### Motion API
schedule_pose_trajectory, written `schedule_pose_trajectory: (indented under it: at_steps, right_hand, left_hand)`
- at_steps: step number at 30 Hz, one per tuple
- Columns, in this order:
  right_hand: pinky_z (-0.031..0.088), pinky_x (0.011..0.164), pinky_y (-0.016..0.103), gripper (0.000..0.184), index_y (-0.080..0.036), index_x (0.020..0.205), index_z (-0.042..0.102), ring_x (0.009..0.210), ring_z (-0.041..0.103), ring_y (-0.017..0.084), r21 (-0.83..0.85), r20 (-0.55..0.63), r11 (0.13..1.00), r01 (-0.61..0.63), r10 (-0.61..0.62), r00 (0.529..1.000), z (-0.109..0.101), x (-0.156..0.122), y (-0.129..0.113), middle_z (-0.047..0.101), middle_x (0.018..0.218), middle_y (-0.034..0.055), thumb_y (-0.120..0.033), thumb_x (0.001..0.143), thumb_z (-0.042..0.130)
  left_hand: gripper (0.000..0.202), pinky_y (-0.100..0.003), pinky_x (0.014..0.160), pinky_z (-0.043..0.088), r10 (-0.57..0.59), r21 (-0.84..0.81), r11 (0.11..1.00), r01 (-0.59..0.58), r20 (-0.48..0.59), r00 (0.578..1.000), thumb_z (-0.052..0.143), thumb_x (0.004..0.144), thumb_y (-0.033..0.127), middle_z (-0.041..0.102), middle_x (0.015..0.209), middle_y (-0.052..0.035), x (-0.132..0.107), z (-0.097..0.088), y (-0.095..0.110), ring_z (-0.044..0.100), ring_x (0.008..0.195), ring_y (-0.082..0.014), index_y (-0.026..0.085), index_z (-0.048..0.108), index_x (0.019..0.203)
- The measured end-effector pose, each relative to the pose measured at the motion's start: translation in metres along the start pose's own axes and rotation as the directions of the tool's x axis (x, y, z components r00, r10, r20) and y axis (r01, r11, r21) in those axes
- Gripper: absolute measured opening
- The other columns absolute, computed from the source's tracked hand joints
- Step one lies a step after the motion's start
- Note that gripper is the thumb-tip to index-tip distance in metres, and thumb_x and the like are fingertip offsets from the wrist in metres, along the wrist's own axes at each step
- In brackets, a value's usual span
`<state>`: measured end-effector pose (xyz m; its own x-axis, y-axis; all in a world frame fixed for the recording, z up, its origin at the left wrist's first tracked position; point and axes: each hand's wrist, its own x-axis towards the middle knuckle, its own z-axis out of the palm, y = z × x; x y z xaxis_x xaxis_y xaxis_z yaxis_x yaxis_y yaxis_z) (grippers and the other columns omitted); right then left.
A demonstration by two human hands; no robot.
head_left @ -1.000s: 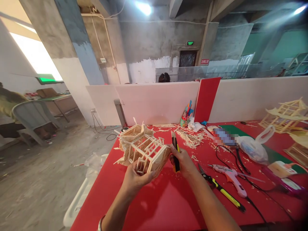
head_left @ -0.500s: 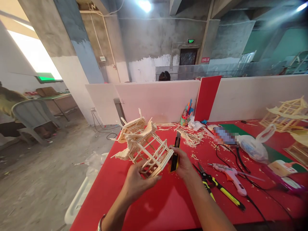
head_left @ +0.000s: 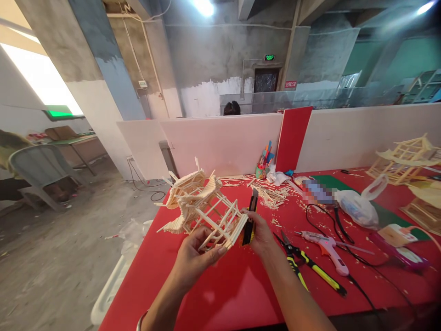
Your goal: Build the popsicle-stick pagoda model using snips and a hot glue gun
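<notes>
My left hand (head_left: 195, 257) grips the base of a small pavilion model (head_left: 201, 207) built of thin wooden sticks and holds it tilted above the red table (head_left: 234, 289). The model's curved roof points to the upper left. My right hand (head_left: 259, 232) is closed round a black and yellow utility knife (head_left: 251, 219), its blade end up beside the model's base frame.
Yellow-handled pliers (head_left: 303, 266) and a white glue gun (head_left: 325, 246) with a black cord lie to the right. Loose sticks (head_left: 274, 195), a pen cup (head_left: 263, 168), a plastic bag (head_left: 356, 207) and more stick models (head_left: 403, 158) sit further back. A white partition (head_left: 223, 142) bounds the table.
The model has been turned in my left hand, its roof swinging up and to the left. My right hand with the knife has stayed close to the base.
</notes>
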<state>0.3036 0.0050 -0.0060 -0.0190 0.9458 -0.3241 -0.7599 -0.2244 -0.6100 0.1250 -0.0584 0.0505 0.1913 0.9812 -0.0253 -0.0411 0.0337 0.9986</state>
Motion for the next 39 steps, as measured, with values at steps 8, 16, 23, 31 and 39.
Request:
schedule_pose_trajectory:
  at_steps: [8, 16, 23, 31, 39]
  right_hand:
    - [0.049, 0.05, 0.024, 0.025, -0.021, 0.077, 0.066, 0.054, 0.06, 0.013, -0.01, 0.005, 1.0, -0.006, 0.006, 1.0, 0.0, 0.002, 0.004, 0.062, 0.058, -0.0032, -0.033, 0.058, 0.076]
    - [0.048, 0.05, 0.023, 0.026, -0.02, 0.076, 0.066, 0.055, 0.06, 0.013, -0.015, -0.001, 1.0, -0.003, 0.003, 1.0, 0.001, 0.001, 0.004, 0.063, 0.059, -0.0026, -0.034, 0.057, 0.076]
    - [0.04, 0.041, 0.019, 0.027, -0.019, 0.073, 0.065, 0.044, 0.05, 0.009, -0.055, -0.058, 0.997, 0.056, -0.059, 0.997, 0.01, -0.009, 0.003, 0.058, 0.052, -0.0043, -0.037, 0.057, 0.078]
    - [0.037, 0.042, 0.018, 0.039, -0.017, 0.078, 0.069, 0.046, 0.048, 0.007, -0.126, -0.036, 0.982, 0.142, -0.147, 0.988, 0.019, -0.021, -0.002, 0.058, 0.055, -0.0046, -0.043, 0.054, 0.083]
    - [0.037, 0.042, 0.02, 0.04, -0.017, 0.08, 0.068, 0.047, 0.049, 0.008, -0.133, -0.001, 0.981, 0.142, -0.143, 0.99, 0.017, -0.019, 0.001, 0.058, 0.057, -0.0042, -0.045, 0.054, 0.082]
  left_hand:
    - [0.036, -0.02, 0.048, 0.047, 0.045, -0.026, 0.999, -0.046, -0.054, 0.998, 0.088, 0.059, 0.038, 0.066, 0.072, -0.0031, 0.001, 0.0, -0.004, 0.054, 0.054, -0.01, 0.015, 0.071, 0.081]
    - [0.038, -0.02, 0.047, 0.047, 0.036, -0.048, 0.998, -0.039, -0.061, 0.997, 0.089, 0.057, 0.039, 0.067, 0.07, -0.0033, 0.002, 0.0, -0.004, 0.055, 0.053, -0.0101, 0.014, 0.071, 0.079]
    - [0.043, -0.021, 0.05, 0.047, 0.021, -0.085, 0.996, -0.031, -0.119, 0.993, 0.09, 0.056, 0.037, 0.071, 0.077, -0.0036, 0.0, -0.006, -0.006, 0.06, 0.059, -0.0131, 0.016, 0.068, 0.086]
    - [0.043, -0.02, 0.051, 0.046, 0.005, -0.206, 0.978, -0.022, -0.084, 0.996, 0.093, 0.051, 0.034, 0.068, 0.067, -0.0002, 0.0, -0.016, -0.01, 0.058, 0.054, -0.0105, 0.017, 0.063, 0.075]
    - [0.046, -0.02, 0.054, 0.049, 0.004, -0.209, 0.977, -0.027, -0.11, 0.994, 0.093, 0.052, 0.027, 0.074, 0.079, -0.0026, -0.001, -0.021, -0.01, 0.066, 0.065, -0.015, 0.019, 0.064, 0.087]
